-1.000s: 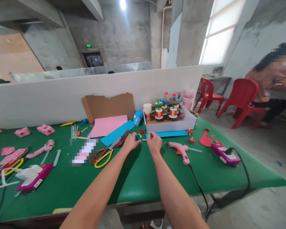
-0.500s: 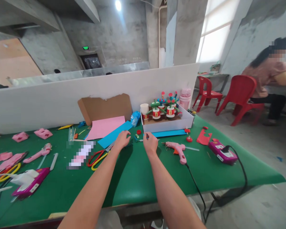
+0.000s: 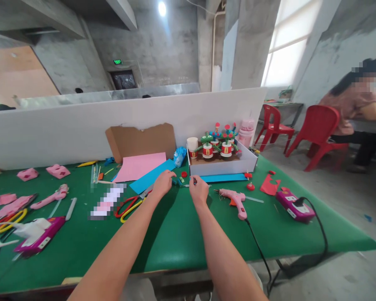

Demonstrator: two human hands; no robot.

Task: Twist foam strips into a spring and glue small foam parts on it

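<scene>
My left hand [image 3: 163, 184] is over the middle of the table, fingers bent and closed. A small teal coiled strip [image 3: 176, 182] shows at its fingertips and seems to be held there. My right hand [image 3: 199, 189] is curled into a fist, with a small dark thing showing at the thumb that I cannot make out. A thin pale stick [image 3: 206, 186] lies behind it. Between the hands lie a green coil [image 3: 181, 179] and a red disc [image 3: 184, 174]. Scissors [image 3: 134, 205] with red and yellow handles lie by my left wrist, and a pink glue gun [image 3: 235, 198] lies right of my right hand.
Behind the hands, a white box [image 3: 225, 167] holds several paper-cup figures [image 3: 226, 148]. Blue paper [image 3: 147, 177], pink paper [image 3: 141, 166] and cardboard [image 3: 141, 144] lie left of it. Purple power strips [image 3: 296, 205] sit at both sides. A person [image 3: 351, 104] sits far right.
The view has shifted slightly. My left fingertips and the teal coil have moved a little up and right, toward the green coil. My right hand stays nearly in place, still curled.
</scene>
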